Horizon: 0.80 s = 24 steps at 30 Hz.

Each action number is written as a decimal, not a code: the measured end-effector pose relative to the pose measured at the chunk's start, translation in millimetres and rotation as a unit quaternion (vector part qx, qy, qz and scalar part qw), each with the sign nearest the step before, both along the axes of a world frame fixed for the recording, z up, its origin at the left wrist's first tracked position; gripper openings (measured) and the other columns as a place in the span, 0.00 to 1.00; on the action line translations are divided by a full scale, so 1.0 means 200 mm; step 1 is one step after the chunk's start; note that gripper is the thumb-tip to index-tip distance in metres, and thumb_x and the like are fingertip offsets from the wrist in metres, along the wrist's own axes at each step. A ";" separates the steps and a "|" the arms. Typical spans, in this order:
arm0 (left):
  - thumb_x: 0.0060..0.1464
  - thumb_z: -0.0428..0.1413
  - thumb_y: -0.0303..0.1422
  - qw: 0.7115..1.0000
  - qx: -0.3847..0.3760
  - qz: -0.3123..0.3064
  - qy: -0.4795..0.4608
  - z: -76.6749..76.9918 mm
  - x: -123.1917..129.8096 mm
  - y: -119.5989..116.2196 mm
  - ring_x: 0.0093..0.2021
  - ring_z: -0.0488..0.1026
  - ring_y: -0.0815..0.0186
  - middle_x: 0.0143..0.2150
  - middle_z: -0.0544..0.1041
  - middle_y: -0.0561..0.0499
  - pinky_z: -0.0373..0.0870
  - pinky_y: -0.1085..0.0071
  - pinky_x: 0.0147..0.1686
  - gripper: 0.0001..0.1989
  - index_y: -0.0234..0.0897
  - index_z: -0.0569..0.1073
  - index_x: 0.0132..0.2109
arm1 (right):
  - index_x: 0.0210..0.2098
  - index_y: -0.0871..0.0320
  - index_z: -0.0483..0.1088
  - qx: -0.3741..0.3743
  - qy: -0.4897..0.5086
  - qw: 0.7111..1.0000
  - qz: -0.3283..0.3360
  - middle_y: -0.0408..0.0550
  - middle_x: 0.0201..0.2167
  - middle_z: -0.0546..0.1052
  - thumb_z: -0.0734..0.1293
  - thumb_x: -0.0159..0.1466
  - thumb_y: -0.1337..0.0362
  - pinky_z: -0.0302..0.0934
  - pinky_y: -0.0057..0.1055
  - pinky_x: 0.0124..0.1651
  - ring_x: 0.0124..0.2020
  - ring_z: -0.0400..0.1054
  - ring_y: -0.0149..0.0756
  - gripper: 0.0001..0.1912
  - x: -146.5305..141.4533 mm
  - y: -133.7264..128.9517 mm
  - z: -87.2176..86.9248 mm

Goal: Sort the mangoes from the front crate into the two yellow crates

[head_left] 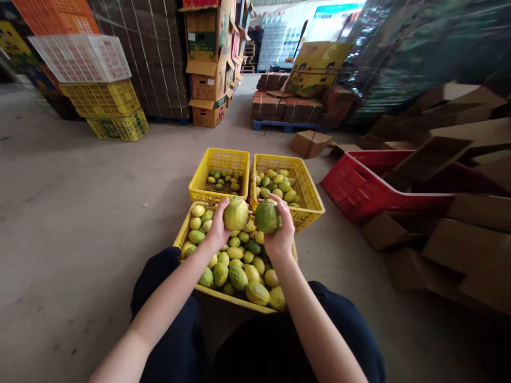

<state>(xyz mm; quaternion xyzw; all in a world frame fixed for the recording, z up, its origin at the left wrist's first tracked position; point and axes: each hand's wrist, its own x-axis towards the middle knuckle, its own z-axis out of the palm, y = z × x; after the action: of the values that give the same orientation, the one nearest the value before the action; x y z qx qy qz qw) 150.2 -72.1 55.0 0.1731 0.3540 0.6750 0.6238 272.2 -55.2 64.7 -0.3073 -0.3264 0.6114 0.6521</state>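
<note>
My left hand (216, 230) is closed around a yellow-green lemon (236, 214), its thumb on the near-left side. A darker green lemon (267, 217) sits in my right hand (281, 234), whose fingers wrap over its right side and top. The two fruits are held side by side, a small gap apart, above the far part of a yellow crate (235, 303). That crate is full of yellow and green lemons (235, 253) and stands between my knees. My forearms cover part of its sides.
Beyond stand two more yellow crates: the left one (192, 183) with a few lemons, the right one (313, 205) with more. A red crate (347, 186) and loose cardboard (467, 229) lie to the right. Stacked crates (106, 98), boxes (207, 88) and a blue pallet (275, 126) stand behind.
</note>
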 end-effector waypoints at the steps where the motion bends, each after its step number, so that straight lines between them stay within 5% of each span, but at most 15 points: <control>1: 0.53 0.53 0.45 1.000 0.000 0.017 0.009 -0.03 0.02 0.00 0.52 0.78 0.52 0.39 0.83 0.45 0.75 0.60 0.51 0.18 0.35 0.77 0.40 | 0.38 0.53 0.78 0.017 -0.012 1.000 -0.015 0.42 0.34 0.82 0.69 0.58 0.56 0.69 0.28 0.37 0.35 0.76 0.35 0.12 -0.02 0.00 -0.03; 5: 0.54 0.49 0.45 0.994 0.046 0.066 0.068 -0.10 0.04 -0.02 0.54 0.77 0.52 0.37 0.82 0.46 0.75 0.60 0.52 0.18 0.37 0.77 0.33 | 0.32 0.54 0.80 0.072 -0.059 0.995 -0.028 0.43 0.35 0.83 0.66 0.60 0.54 0.67 0.30 0.48 0.40 0.75 0.36 0.13 -0.07 0.00 -0.11; 13: 0.53 0.45 0.43 0.993 0.057 0.043 0.089 -0.04 -0.02 -0.03 0.57 0.75 0.50 0.36 0.82 0.45 0.75 0.57 0.53 0.17 0.41 0.72 0.25 | 0.35 0.54 0.82 0.123 -0.098 0.987 0.039 0.48 0.39 0.83 0.66 0.58 0.53 0.67 0.38 0.54 0.46 0.76 0.45 0.15 -0.02 -0.04 -0.09; 24: 0.57 0.42 0.44 0.998 0.010 0.013 0.067 -0.06 -0.05 0.00 0.59 0.73 0.53 0.50 0.81 0.45 0.74 0.61 0.53 0.22 0.38 0.77 0.41 | 0.36 0.54 0.79 0.036 -0.040 0.995 0.087 0.48 0.35 0.83 0.69 0.54 0.50 0.71 0.41 0.50 0.46 0.77 0.48 0.18 -0.06 -0.09 -0.05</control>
<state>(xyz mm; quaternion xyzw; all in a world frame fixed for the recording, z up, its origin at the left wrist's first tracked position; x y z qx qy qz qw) 140.4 -72.7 42.1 0.2200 0.3904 0.6734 0.5881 261.1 -74.0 54.3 -0.2784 -0.3996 0.6411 0.5931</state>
